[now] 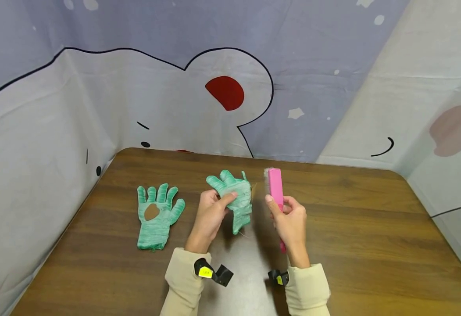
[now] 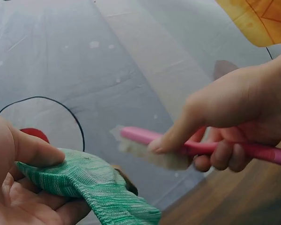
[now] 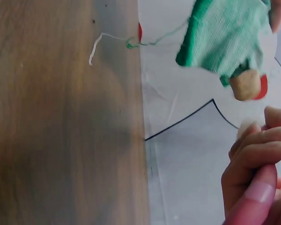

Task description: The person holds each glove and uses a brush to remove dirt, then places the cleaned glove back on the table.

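My left hand (image 1: 210,213) pinches a green knit glove (image 1: 240,199) above the table, thumb on its near face and fingers behind it. In the left wrist view the cuff of that glove (image 2: 117,201) droops toward the right, with a brown patch (image 2: 126,180) at its far edge. My right hand (image 1: 291,224) grips a pink brush (image 1: 276,186) by its handle, pale bristles (image 1: 267,182) facing the glove. A gap separates bristles and glove. From the right wrist, the pink handle (image 3: 253,201) shows below curled fingers, and a loose thread (image 3: 159,40) trails off the glove.
A second green glove (image 1: 154,226) with a brown oval patch lies flat on the wooden table (image 1: 372,237), left of my left hand. Printed cloth (image 1: 155,87) hangs along the table's back and sides. Black straps with yellow tags (image 1: 205,272) sit on both wrists.
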A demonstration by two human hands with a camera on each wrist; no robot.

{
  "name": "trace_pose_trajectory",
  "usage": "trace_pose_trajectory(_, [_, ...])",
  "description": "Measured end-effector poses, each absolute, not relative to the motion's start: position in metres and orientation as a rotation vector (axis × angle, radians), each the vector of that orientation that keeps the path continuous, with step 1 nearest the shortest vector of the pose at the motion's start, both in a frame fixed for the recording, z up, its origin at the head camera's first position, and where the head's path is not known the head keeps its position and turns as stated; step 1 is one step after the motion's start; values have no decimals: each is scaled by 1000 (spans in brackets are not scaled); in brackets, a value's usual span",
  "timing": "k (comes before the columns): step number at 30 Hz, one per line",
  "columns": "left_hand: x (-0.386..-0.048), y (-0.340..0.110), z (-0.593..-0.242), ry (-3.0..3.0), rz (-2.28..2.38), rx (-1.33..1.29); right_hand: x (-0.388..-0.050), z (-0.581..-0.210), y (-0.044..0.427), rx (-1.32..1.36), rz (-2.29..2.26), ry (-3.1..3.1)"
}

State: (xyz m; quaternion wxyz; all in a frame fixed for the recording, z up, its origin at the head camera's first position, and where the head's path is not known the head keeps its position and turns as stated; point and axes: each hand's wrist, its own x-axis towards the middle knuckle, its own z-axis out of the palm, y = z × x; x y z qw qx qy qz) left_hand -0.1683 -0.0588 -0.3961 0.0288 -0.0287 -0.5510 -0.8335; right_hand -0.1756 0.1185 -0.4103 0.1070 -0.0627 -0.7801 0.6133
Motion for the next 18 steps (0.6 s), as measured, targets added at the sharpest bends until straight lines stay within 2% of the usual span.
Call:
trace_pose_trajectory(5, [-171, -62, -395, -1691, -2562, -40, -178, -405, 122, -182, 2003, -2150])
trace_pose_trajectory(11, [-169, -59, -395, -1665, -2612, -21, -169, -401, 109, 87, 2220, -2042])
trace_pose_trajectory(18, [-166, -60, -397, -1438, -2795, -234, -159, -403, 93, 364, 2313, -2057])
